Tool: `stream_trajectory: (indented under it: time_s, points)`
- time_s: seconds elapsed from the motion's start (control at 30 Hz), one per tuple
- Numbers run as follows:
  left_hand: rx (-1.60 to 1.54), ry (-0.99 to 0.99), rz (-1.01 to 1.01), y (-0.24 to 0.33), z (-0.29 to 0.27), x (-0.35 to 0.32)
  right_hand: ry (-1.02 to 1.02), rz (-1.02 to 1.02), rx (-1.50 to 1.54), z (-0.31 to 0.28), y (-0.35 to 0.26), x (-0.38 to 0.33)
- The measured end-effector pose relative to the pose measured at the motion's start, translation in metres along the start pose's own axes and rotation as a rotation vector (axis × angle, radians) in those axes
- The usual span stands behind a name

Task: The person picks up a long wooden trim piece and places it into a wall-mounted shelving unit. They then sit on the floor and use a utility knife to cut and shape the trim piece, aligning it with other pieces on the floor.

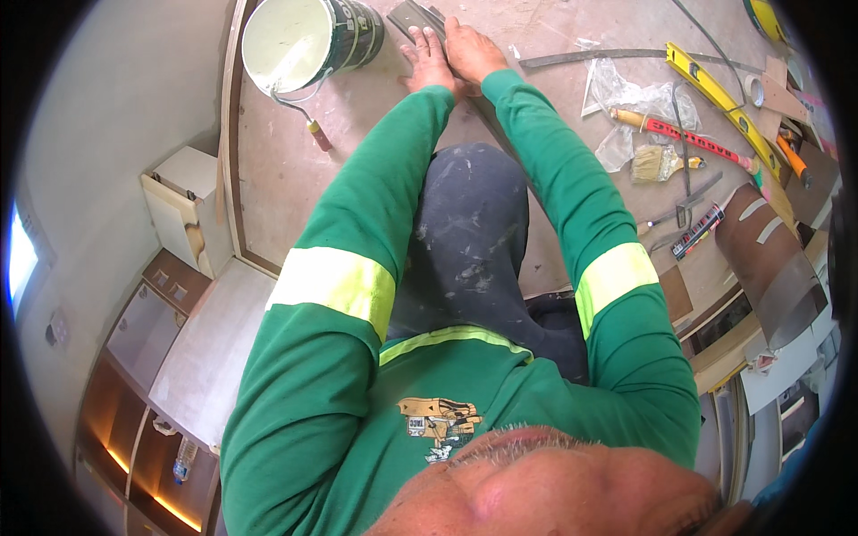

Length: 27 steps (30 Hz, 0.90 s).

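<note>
A long dark grey strip runs under both my hands on the pale, dusty work surface. My left hand lies flat across the strip with its fingers stretched out. Close beside it, my right hand is closed, fingers curled over the strip's right side. Whatever sits inside that grip is hidden by the fingers. The strip's lower part comes out below my wrists, towards my knee. Left of my hands stands a dark bucket with a pale inside, a wire and a red-and-yellow grip at its near side.
Right of my arms lie a yellow spirit level, a red-handled tool, a paintbrush, crumpled clear plastic, a cartridge and an orange-handled tool. A thin dark strip crosses behind them. A raised edge borders the left.
</note>
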<state>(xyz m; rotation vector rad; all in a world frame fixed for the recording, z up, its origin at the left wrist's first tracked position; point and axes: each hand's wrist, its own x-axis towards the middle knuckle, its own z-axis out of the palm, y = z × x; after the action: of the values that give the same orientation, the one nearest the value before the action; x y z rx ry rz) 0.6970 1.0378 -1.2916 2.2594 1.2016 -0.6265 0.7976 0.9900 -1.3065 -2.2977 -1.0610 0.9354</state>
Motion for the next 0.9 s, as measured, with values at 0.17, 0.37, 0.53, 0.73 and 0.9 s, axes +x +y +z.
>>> stream_trajectory:
  time_s: [0.17,0.37,0.53,0.73,0.9]
  points:
    - [0.017,0.020,0.015,-0.003,0.005,0.004,-0.036,0.009,0.024,0.000,-0.001,0.005]
    - [-0.008,0.069,0.045,-0.011,0.017,0.011,0.011,-0.012,0.067,0.012,0.008,0.003]
    - [-0.038,0.105,0.047,-0.018,0.027,0.013,0.014,0.024,0.065,0.005,0.004,-0.008]
    - [-0.004,0.081,0.056,-0.009,0.011,0.003,0.074,0.017,0.041,0.013,0.006,-0.004]
    - [-0.013,0.073,0.045,-0.009,0.015,0.006,0.054,-0.014,0.052,0.009,0.006,0.002]
